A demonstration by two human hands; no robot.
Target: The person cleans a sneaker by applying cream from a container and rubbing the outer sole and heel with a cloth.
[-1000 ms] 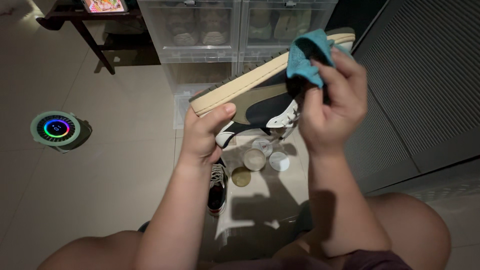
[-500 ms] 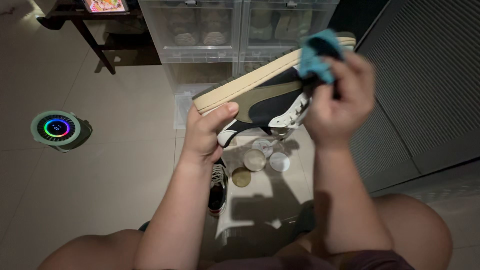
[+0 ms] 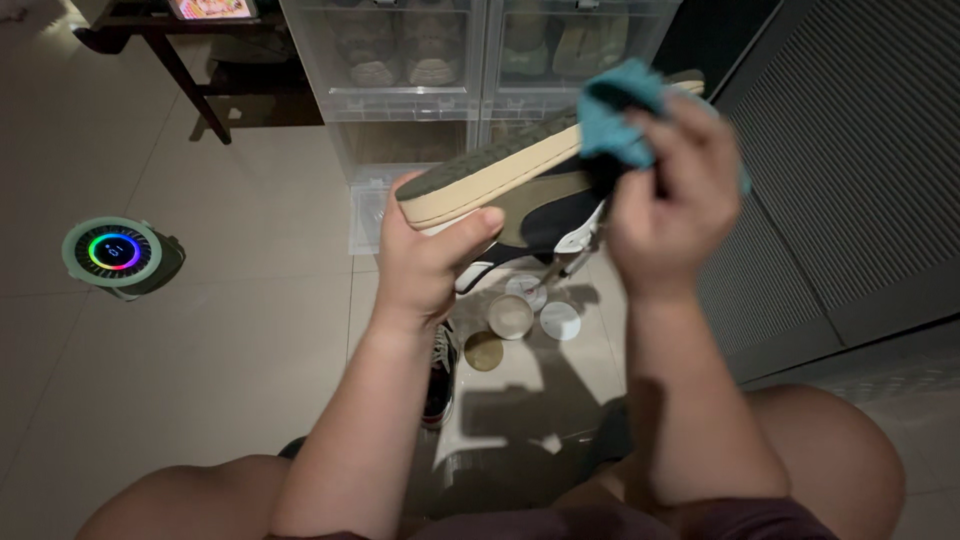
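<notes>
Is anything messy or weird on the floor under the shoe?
A bit. One dark sneaker lies alone on the tiled floor by the person's left arm, and small round tins and lids lie scattered loose beside it. Nothing looks spilled or broken.

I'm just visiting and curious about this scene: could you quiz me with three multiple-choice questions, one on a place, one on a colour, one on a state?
1. Where is the second shoe?
A on the floor below the arms
B in the left hand
C on the dark table

2. What colour is the cloth?
A red
B teal
C white

3. How is the sneaker held?
A sole up
B sole down
C lying on the floor

Answers:
1 A, it lies on the tiles.
2 B, teal in the right hand.
3 A, the left hand grips its toe, tread upward.
</notes>
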